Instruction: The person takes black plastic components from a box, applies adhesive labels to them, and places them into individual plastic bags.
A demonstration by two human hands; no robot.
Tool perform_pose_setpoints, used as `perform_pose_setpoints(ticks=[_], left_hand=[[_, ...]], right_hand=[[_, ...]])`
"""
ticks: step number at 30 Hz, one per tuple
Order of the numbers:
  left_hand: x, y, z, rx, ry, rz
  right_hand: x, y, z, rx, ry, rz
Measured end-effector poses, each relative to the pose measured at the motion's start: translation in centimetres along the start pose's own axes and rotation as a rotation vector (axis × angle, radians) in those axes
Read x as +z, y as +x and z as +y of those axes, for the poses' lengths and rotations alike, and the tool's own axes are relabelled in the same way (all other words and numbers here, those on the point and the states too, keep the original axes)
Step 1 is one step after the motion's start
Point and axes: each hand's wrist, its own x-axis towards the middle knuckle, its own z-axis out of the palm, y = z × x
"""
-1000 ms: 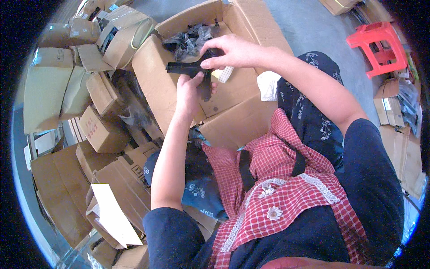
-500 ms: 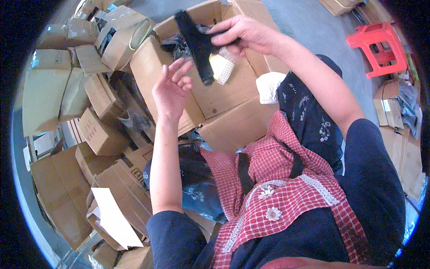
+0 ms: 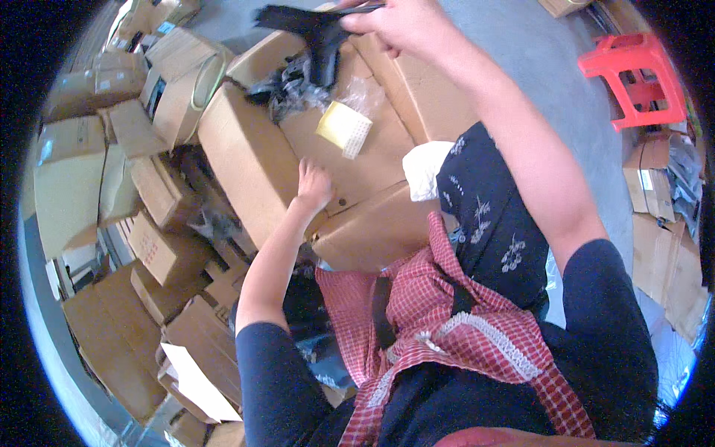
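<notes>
A black, flat, branching T-shaped piece (image 3: pixel 316 33) hangs above the far side of an open cardboard box (image 3: pixel 249 160). My right hand (image 3: pixel 406 26) grips it by one arm, fingers pinched together; its material is unclear. Lower down, my left hand (image 3: pixel 316 186) is over the near left part of the box with its fingers curled in. Nothing shows in that hand. Inside the box, a pale yellow and white dotted packet (image 3: pixel 345 128) rests beside crumpled clear plastic (image 3: pixel 365 95). Dark items in clear wrapping (image 3: pixel 289 89) are bunched at the far left inside.
Stacked cartons (image 3: pixel 71 164) crowd the left side, with a white sheet (image 3: pixel 199 384) lying on the lower ones. A red plastic stool (image 3: pixel 633 82) stands at the right, above more cartons (image 3: pixel 655 253). White cloth (image 3: pixel 423 171) lies against my knee at the box's right.
My right hand has lifted the black piece up and away from me. My left hand has dropped toward the near side of the box, and its fingers have curled.
</notes>
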Motion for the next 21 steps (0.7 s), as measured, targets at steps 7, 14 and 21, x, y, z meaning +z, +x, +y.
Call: perform_pose_setpoints(ticks=[7, 14, 21], left_hand=[[-3.6, 22.8, -1.5, -0.450, -1.134, 0.805], [-11.3, 18.0, 0.6, 0.312, -2.685, 0.170], [-6.4, 7.6, -8.6, 0.062, -2.417, -0.099]], right_hand=[[2.5, 0.2, 1.8, -0.132, -0.055, 0.091], [-0.9, 1.2, 4.8, -0.054, 0.098, 0.047], [-4.7, -0.1, 1.8, 0.119, 0.319, -0.036]])
